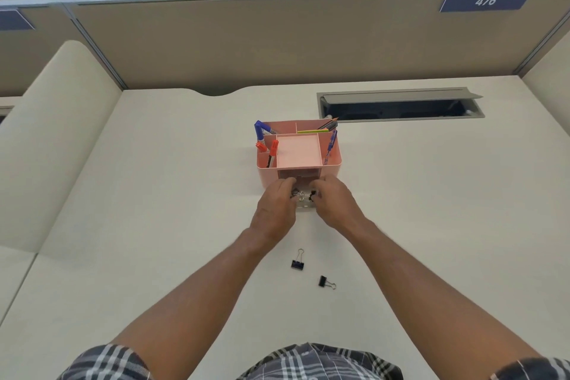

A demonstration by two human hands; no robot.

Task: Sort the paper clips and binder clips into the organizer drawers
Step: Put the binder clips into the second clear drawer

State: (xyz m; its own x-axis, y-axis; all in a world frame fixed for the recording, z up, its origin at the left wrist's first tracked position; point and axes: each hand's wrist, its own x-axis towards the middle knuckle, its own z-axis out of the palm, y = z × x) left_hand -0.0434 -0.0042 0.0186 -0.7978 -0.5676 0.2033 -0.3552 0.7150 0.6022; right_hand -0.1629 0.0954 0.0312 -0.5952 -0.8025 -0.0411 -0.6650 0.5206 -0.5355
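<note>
Two binder clips (297,263) (326,282) await pickup on bench (154,225); left hand (274,210) and right hand (334,200) load clips into pulled-out drawer (305,206) of organizer (298,151), finger closure indiscernible.

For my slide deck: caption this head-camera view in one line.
Both hands, left hand and right hand, work clips at the pink organizer's drawer; two binder clips wait on the desk.
</note>
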